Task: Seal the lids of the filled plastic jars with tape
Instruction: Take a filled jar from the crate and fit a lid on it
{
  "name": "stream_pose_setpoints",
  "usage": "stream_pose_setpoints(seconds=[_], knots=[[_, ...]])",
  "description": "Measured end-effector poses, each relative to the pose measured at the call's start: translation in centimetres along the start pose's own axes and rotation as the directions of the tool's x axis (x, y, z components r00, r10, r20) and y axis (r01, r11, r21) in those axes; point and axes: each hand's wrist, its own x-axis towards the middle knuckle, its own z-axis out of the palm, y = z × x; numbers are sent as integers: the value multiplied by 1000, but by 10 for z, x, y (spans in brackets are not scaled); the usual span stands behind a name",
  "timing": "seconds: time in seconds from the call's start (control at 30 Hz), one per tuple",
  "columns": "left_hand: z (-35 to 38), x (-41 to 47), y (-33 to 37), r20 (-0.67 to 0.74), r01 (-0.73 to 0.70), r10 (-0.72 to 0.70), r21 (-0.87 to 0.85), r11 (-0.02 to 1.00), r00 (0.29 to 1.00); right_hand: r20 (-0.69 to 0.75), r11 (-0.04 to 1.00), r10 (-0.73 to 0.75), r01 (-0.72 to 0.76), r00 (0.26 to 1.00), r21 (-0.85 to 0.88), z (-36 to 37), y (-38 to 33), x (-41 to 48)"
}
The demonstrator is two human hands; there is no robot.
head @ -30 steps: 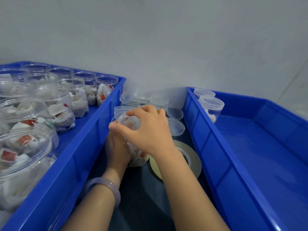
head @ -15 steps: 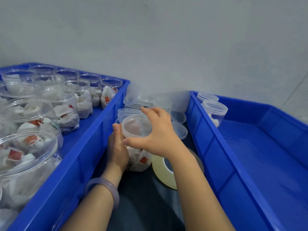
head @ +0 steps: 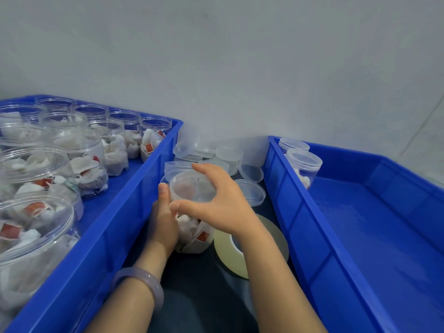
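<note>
A clear plastic jar [head: 192, 233] filled with white sachets stands on the dark surface between two blue bins. My left hand [head: 163, 219] grips its side from the left, thumb up against the rim. My right hand [head: 221, 200] curls over the clear lid [head: 192, 186] on top of the jar, thumb at the near edge, fingers round the far edge. A roll of pale tape [head: 228, 251] lies just right of the jar, partly under my right wrist.
The left blue bin [head: 115, 236] holds several filled jars without lids. The right blue bin [head: 336, 236] holds two lidded jars [head: 304, 164] in its far corner. Loose clear lids [head: 251, 173] are piled behind the held jar. A grey wall stands behind.
My right hand has shifted from covering the jar top to gripping the lid's rim, so the lid now shows. The jar and left hand stay in place. The view has tilted slightly.
</note>
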Motion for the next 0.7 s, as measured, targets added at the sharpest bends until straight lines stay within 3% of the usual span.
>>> stream_pose_setpoints(seconds=[0.13,0.27,0.33,0.37,0.4,0.47,0.5,0.6,0.7], knots=[[2,0,-3,-129,21,-14,57,998,992,-28,997,56,-54,998,58,4,-3,2],[6,-1,-7,-270,-89,188,339,936,944,-206,995,82,-70,975,64,24,-8,-1],[5,-1,-8,-251,-110,228,412,905,941,-288,998,62,-57,956,24,35,-9,-3],[2,1,-11,-225,-129,230,391,911,947,-310,999,48,-45,950,14,37,-8,-3],[-1,4,-13,-188,-109,161,257,960,969,-322,999,37,-34,946,14,37,-6,-3],[-4,5,-11,-60,58,-64,-89,994,996,-296,999,29,-19,955,38,31,-2,-3],[-5,4,-8,-14,109,-112,-145,983,994,-260,998,27,-13,965,56,27,1,-3],[-3,1,-7,-20,111,-114,-100,989,993,-195,994,18,4,981,111,23,5,-6],[-1,-1,-8,-199,7,14,103,995,980,-307,990,28,17,951,143,34,1,-8]])
